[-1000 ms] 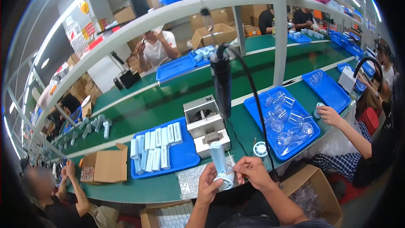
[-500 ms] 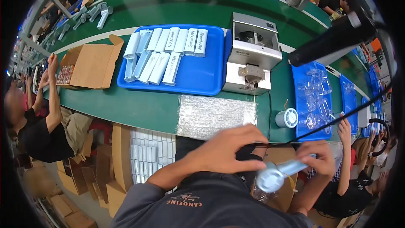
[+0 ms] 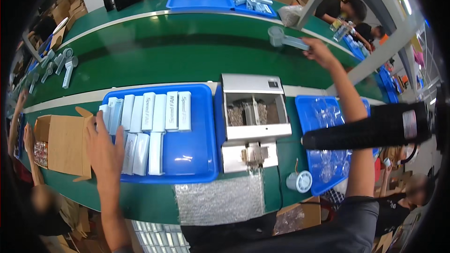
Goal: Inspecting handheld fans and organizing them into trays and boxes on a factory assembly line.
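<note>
My right hand (image 3: 321, 54), stretched far forward over the green belt, grips the handle end of a light blue handheld fan (image 3: 291, 41). The fan's round head points left. My left hand (image 3: 105, 147) is at the left edge of a blue tray (image 3: 187, 161), fingers spread, beside several light blue handle shells (image 3: 148, 111). Its fingertips overlap the leftmost shell in view; whether they touch it I cannot tell. Several more fans (image 3: 69, 69) lie at the belt's left end.
A metal-cased machine (image 3: 253, 131) stands right of the tray, with bubble wrap (image 3: 220, 199) before it. A round fan part (image 3: 299, 181) sits near a tray of clear plastic pieces (image 3: 318, 178). A black tube (image 3: 365, 129) crosses my right arm. An open carton (image 3: 68, 147) stands left.
My right hand has carried the fan from near my body out over the belt. My left hand has left the fan and moved to the shell tray. The view has shifted.
</note>
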{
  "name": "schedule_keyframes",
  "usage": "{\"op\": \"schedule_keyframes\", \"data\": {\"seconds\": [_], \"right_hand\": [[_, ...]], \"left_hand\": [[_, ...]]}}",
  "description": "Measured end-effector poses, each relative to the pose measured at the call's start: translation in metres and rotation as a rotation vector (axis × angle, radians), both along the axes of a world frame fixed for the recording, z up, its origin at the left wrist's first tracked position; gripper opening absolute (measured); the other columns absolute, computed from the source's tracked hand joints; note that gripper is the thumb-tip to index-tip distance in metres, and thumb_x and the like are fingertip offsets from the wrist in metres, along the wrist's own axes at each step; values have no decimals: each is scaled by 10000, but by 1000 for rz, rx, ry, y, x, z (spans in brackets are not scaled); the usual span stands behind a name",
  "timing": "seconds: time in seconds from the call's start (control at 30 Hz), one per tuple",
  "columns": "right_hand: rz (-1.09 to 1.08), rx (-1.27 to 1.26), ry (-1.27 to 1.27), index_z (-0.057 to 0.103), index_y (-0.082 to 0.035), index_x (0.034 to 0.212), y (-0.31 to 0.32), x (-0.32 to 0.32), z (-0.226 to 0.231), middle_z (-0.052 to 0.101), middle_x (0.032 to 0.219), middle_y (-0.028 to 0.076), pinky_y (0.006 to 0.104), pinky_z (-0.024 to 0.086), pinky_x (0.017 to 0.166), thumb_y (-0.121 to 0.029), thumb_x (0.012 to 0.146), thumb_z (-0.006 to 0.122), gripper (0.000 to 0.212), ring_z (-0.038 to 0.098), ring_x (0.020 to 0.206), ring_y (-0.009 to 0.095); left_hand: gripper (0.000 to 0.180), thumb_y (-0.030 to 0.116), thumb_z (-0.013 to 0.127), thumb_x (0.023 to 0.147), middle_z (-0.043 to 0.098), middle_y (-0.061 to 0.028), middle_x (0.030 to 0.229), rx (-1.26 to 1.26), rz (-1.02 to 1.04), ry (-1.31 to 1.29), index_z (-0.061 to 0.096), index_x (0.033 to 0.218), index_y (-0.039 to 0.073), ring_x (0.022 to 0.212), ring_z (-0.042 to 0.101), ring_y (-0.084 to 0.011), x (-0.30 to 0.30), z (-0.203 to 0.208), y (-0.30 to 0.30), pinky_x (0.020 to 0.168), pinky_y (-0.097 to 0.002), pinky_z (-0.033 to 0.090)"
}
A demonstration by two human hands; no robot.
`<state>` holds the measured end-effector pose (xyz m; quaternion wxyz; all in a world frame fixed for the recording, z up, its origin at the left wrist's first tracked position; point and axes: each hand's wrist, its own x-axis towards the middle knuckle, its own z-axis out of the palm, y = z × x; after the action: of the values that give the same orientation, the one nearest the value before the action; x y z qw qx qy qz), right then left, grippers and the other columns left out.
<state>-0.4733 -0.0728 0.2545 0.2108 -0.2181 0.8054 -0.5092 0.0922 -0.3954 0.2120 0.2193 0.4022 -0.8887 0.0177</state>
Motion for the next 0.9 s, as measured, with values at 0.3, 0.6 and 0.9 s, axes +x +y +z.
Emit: {"op": "schedule_keyframes", "data": {"seconds": [0.3, 0.6, 0.9], "right_hand": [[-74, -366, -232, 484, -36, 1373, -78, -59, -93, 576, 1235, 176, 423, 578, 861, -266, 1002, 530, 439, 653, 1021, 310], [234, 93, 791, 624, -92, 1280, 95, 105, 74, 660, 1164, 16, 264, 488, 811, -323, 1036, 533, 349, 613, 910, 102], [715, -200, 304, 682, 50, 1056, 216, 405, 63, 703, 922, 180, 331, 525, 744, -216, 1001, 529, 312, 684, 803, 274]], "left_hand": [[469, 143, 680, 872, 635, -250, 1162, 79, -6, 147, 527, 1290, -4, 1047, 619, -428, 26, -40, -51, 890, -484, 495], [386, 236, 501, 1042, 652, -156, 1163, 1133, -357, 976, 520, 1335, -14, 1040, 641, -213, 37, 20, 5, 877, -352, 517], [432, 201, 571, 1005, 622, -140, 1190, 1646, -587, 1161, 499, 1384, 8, 1095, 608, -255, 47, -5, 103, 986, -427, 467]]}}
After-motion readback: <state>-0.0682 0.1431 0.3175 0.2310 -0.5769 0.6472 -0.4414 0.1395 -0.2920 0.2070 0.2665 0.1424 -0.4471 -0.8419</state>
